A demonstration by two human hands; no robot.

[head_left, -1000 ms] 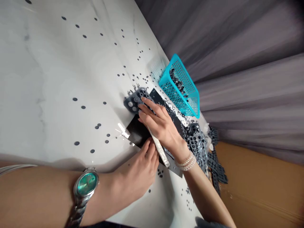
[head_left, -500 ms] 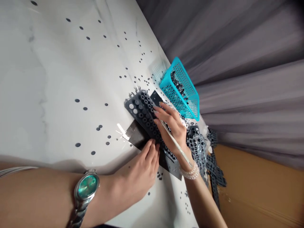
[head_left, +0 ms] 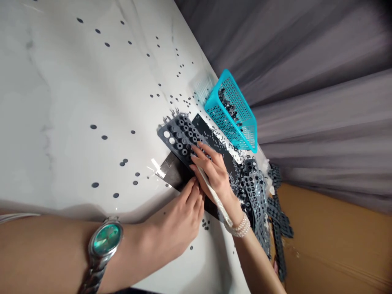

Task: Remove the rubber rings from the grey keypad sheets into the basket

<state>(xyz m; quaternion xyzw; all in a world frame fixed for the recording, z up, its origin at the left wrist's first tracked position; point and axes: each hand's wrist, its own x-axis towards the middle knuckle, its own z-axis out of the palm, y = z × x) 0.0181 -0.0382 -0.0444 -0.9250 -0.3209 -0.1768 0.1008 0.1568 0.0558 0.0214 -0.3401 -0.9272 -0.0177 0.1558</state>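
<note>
- Gripping a slim white stick [head_left: 216,200], the right hand [head_left: 219,173] lies over the grey rubber sheet [head_left: 177,132]; the stick runs back toward the wrist, its front end hidden by the fingers.
- The left hand [head_left: 180,214] has its fingers curled at the sheet's near edge; whether they pinch it or only press there, I cannot tell.
- The sheet, with rows of round rings and holes, lies slanted across a black mat [head_left: 174,171]; its far end sticks out bare beyond both hands, and the rest runs beneath the right one.
- Small dark discs [head_left: 95,185] are scattered over the white bench [head_left: 61,102].
- Past the right hand stands a blue basket [head_left: 220,114] with dark bits inside.
- Beside the right wrist lies a heap of grey perforated strips [head_left: 255,192], near brown cardboard [head_left: 330,241].
</note>
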